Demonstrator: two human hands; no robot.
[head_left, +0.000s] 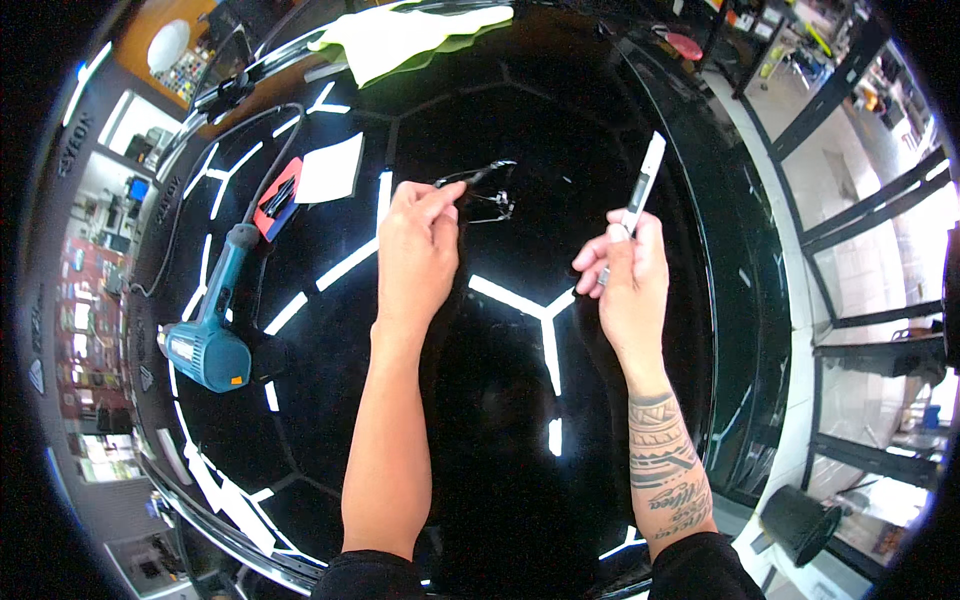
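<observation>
My left hand reaches over a glossy black car panel with thumb and forefinger pinched together. At its fingertips is a thin, shiny strip, partly see-through, with bright glints along its edges; its exact kind is hard to make out. My right hand is closed round a slim snap-off utility knife, held off to the right with its tip pointing up and away. The knife stands apart from the strip.
At left lies a teal heat gun, its dark cord running toward the far edge. Beyond it are a red-and-blue card and a white card. A yellow-green cloth rests at the far side. A black bin stands lower right.
</observation>
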